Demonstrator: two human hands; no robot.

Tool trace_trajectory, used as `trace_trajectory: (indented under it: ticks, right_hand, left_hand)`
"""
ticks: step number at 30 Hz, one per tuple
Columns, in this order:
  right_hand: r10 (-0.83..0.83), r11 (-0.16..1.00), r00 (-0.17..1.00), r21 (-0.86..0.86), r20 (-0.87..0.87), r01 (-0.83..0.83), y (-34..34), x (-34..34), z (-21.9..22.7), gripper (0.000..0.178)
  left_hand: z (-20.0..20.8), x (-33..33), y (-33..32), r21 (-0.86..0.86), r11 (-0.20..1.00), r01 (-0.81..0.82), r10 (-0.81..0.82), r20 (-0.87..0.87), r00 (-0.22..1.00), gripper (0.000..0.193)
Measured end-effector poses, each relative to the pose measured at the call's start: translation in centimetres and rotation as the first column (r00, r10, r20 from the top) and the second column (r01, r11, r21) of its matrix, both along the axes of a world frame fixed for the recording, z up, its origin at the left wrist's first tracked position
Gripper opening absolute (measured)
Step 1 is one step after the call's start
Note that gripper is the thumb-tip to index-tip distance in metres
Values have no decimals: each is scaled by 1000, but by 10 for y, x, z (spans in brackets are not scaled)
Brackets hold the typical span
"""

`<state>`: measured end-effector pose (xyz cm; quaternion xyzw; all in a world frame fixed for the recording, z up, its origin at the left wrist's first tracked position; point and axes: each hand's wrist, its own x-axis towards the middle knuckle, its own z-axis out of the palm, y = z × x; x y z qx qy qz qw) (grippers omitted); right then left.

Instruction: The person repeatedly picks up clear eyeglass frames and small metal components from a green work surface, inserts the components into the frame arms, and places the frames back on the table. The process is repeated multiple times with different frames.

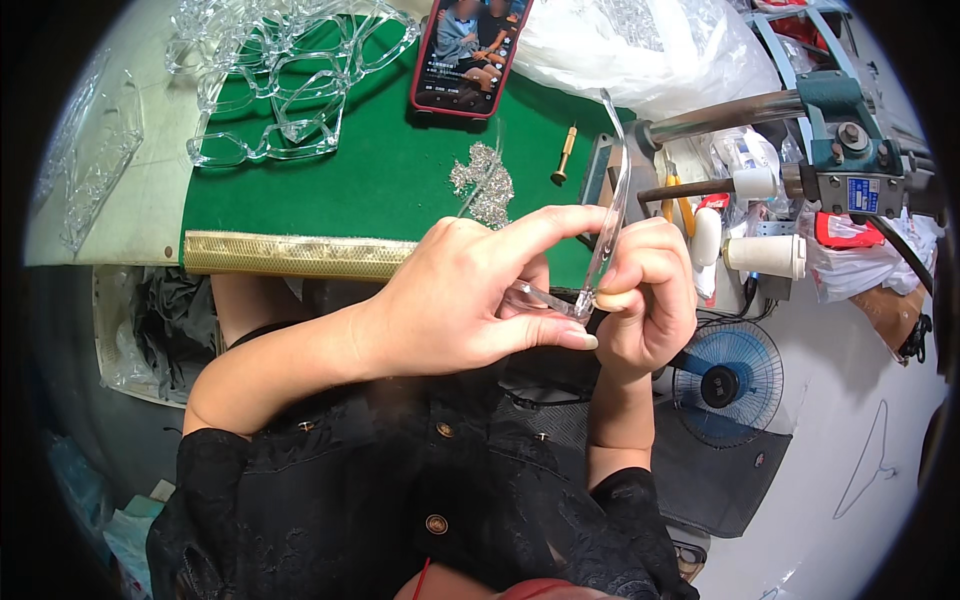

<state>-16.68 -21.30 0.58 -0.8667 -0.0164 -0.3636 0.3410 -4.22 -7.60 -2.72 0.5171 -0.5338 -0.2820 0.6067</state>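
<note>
Between my two hands is a clear plastic eyeglass frame (545,297), with one temple arm (622,165) pointing up and away from me. My left hand (470,290) is closed on the front of the frame, thumb below and index finger stretched across toward the temple. Closed beside the hinge corner, my right hand (650,295) pinches there with thumb and curled fingers. Whether a tiny part sits in that pinch is hidden. Beyond my left hand a pile of small silvery screws (487,190) lies on the green mat (380,190), and a brass-coloured screwdriver (565,155) rests to its right.
Several clear eyeglass frames (290,90) are heaped at the far left. A phone in a red case (468,60) stands behind the screws, near a white plastic bag (640,50). A metal bench press (840,140) juts in at right, above a blue fan (725,383).
</note>
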Motion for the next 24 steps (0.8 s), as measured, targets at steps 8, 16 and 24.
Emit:
trace_trajectory:
  ticks: [8, 16, 24]
  right_hand:
    - [16, 999, 999, 34, 36, -17, 0, -2, -3, 26]
    - [71, 940, 995, 330, 68, -90, -3, -3, -7, 24]
    - [274, 529, 961, 841, -44, -112, -16, -14, -19, 35]
  left_hand:
    - [3, 0, -2, 26, 995, 98, -92, -173, 981, 72]
    - [2, -1, -4, 4, 998, 59, -59, -88, 994, 73]
    - [7, -5, -15, -3, 1000, 25, -26, -90, 996, 76]
